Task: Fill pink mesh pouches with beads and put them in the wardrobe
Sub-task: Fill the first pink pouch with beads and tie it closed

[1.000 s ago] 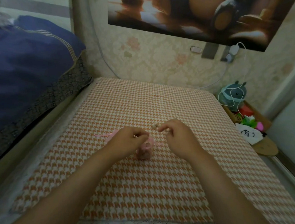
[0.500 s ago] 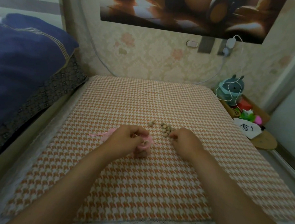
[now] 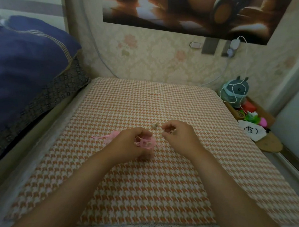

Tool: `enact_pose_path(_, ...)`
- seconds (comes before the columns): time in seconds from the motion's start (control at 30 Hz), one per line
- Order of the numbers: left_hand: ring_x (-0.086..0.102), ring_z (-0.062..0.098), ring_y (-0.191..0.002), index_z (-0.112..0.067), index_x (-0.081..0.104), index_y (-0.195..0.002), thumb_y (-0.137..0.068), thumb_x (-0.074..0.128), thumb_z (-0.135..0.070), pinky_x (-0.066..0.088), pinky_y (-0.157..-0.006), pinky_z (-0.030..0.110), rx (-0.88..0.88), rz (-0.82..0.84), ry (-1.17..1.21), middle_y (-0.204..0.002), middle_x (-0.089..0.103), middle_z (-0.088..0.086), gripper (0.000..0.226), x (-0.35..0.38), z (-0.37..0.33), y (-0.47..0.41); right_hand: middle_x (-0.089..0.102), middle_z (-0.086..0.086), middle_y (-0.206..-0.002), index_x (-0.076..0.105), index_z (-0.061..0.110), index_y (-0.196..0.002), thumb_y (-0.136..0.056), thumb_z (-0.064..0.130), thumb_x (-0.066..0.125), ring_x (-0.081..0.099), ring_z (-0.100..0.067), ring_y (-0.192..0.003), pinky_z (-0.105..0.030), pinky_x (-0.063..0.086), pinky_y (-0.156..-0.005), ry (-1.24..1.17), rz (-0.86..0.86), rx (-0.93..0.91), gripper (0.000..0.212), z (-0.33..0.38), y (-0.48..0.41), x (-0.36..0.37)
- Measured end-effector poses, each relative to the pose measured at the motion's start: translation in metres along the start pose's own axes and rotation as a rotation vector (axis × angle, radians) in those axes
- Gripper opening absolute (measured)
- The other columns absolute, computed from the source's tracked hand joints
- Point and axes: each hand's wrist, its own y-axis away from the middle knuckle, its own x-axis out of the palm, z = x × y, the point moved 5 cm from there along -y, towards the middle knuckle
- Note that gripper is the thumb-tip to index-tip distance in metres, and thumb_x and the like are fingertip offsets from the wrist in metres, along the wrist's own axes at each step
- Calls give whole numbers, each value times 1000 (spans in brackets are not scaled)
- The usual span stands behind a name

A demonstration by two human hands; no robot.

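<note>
My left hand (image 3: 130, 144) grips the gathered mouth of a pink mesh pouch (image 3: 147, 142), which stands on the orange houndstooth cloth (image 3: 139, 193); its lower part holds beads. Pink ribbon and another flat pink pouch (image 3: 112, 135) lie just left of that hand. My right hand (image 3: 178, 135) hovers over the small pile of tan beads (image 3: 155, 126), fingertips pinched together on some beads. Most of the pile is hidden beneath it.
A blue quilt (image 3: 23, 64) is piled on the bed at left. At right a low shelf holds a grey plush toy (image 3: 236, 91), a white cable, a white pouch (image 3: 251, 131) and small toys. Wallpapered wall with a poster behind.
My right hand has moved up and left over the bead pile, covering most of it. My left hand keeps its grip on the pouch.
</note>
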Motion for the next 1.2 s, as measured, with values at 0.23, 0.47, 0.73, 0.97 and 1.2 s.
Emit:
enact_pose_path(0.23, 62, 6, -87, -28, 66, -112, -76, 80, -23, 52, -72, 19, 75, -21, 8, -98, 68, -16, 40, 0, 1, 1, 69, 22, -90, 72, 35, -94, -84, 41, 73, 54, 15, -70, -14, 38, -64, 86, 75, -178, 12, 48, 20, 6)
enact_pose_path(0.47, 59, 2, -84, -21, 63, -119, -76, 80, -17, 44, -69, 8, 96, -51, 1, -102, 65, -13, 46, -2, 4, 2, 62, 16, -114, 75, 35, -105, -92, 33, 61, 58, -6, -108, -29, 48, -83, 272, 99, -249, 19, 46, 19, 15)
enact_pose_path(0.73, 65, 9, -90, -22, 55, -128, -68, 85, -27, 53, -77, 21, 6, -6, 4, -104, 67, -6, 67, -3, 12, 0, 59, 16, -118, 74, 39, -110, -87, 46, 62, 56, -10, -112, -34, 50, -85, 326, 210, -288, 27, 40, 23, 26)
enact_pose_path(0.97, 65, 9, -87, -21, 67, -110, -73, 81, -22, 51, -75, 19, 70, -57, -72, -97, 69, -9, 39, -2, 8, -1, 64, 11, -111, 75, 34, -107, -88, 45, 66, 57, -11, -110, -34, 48, -88, 282, 180, -251, 24, 41, 17, 28)
enact_pose_path(1.2, 63, 0, -82, -22, 67, -110, -78, 78, -18, 49, -70, 11, 97, -84, -60, -91, 67, -15, 34, 0, 3, 1, 64, 7, -121, 78, 32, -103, -93, 35, 60, 51, -17, -114, -38, 43, -94, 313, 262, -243, 21, 42, 20, 31)
